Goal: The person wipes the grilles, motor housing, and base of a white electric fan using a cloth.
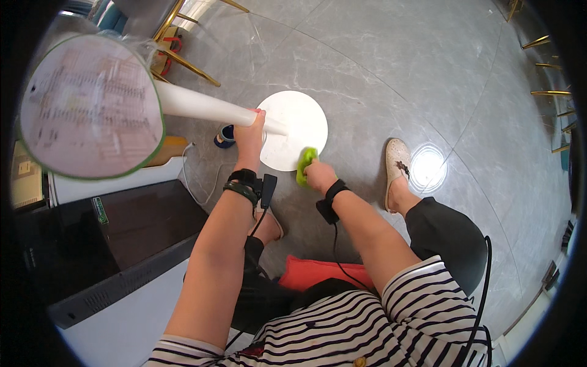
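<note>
My left hand [250, 136] is wrapped around the lower part of a white pole [202, 104], which rises from a round white base [293, 105] on the floor. A round, pinkish printed cover with a green edge [91, 108] hides the head at the pole's upper end, close to the camera and blurred. This looks like a pedestal fan. In my right hand [321, 175] is a bright green cloth [304, 167], held bunched at the near rim of the base. Whether the cloth presses on the rim cannot be told.
A dark blue cup [224, 136] stands left of the base, beside my left hand. A white cable [204, 202] trails over the grey tile floor [367, 59]. A black glossy appliance [114, 234] fills the lower left. Gold chair legs [190, 66] reach in behind the pole.
</note>
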{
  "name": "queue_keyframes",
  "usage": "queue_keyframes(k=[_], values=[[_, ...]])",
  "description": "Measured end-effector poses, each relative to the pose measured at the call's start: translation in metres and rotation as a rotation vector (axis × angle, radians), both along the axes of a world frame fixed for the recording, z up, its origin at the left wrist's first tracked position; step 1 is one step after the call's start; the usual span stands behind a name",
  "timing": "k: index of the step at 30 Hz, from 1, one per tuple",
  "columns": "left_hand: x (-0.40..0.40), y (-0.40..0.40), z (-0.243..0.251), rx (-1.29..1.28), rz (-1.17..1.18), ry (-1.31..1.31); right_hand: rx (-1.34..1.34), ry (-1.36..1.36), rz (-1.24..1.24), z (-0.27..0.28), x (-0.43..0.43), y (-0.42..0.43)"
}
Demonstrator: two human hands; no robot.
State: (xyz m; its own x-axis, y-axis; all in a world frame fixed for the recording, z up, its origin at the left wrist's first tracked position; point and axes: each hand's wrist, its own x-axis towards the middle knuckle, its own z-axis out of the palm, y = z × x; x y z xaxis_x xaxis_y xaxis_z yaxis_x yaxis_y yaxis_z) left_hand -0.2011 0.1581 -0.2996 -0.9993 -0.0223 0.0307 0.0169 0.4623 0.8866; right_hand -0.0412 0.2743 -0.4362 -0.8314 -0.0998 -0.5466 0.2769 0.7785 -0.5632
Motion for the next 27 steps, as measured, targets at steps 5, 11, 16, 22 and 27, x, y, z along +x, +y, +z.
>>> queue_keyframes(k=[5, 11, 16, 22, 27], values=[[-0.001, 0.016, -0.003, 0.069, -0.043, -0.082, -0.707, -0.034, -0.638, -0.013, 0.015, 0.049], [-0.001, 0.017, -0.004, 0.012, -0.116, -0.041, -0.485, 0.534, -0.989, -0.011, -0.030, 0.090], [0.003, 0.008, 0.002, -0.032, -0.083, -0.070, -0.036, 0.548, -0.658, 0.007, -0.061, 0.039], [0.007, 0.011, 0.006, 0.046, -0.204, -0.151, 0.280, 0.548, -0.523, -0.032, -0.028, 0.003], [-0.004, -0.011, -0.008, 0.086, -0.386, -0.295, 0.008, 0.470, -0.594, -0.036, -0.019, 0.021]])
